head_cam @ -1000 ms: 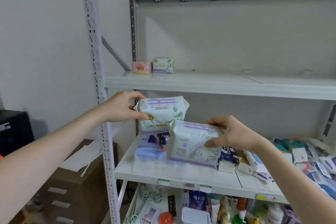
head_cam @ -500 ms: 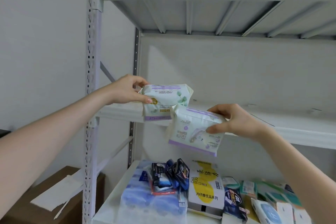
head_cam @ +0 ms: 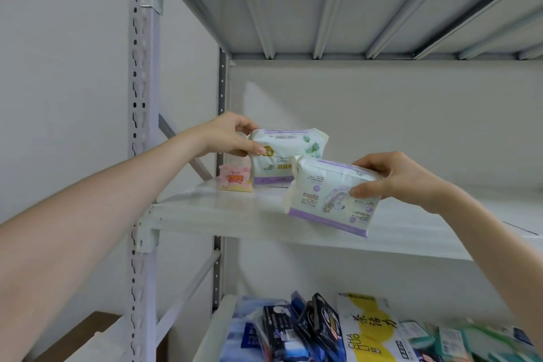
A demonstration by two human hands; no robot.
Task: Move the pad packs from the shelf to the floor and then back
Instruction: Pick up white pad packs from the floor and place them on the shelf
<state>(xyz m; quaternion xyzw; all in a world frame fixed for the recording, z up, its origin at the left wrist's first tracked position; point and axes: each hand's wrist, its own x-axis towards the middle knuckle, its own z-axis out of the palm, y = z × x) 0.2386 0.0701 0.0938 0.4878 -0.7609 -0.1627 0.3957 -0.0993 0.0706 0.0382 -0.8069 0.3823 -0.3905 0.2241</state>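
A yellow-white bag lies beside dark packets, perhaps wipes.

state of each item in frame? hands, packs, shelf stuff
left hand: grips green-leaf pad pack at its left end
right hand: pinches purple pad pack at its right end
green-leaf pad pack: upright, over middle shelf; contact unclear
purple pad pack: tilted, in the air before the shelf edge
pink pack: standing on middle shelf, untouched
lower-shelf goods: lying piled, untouched
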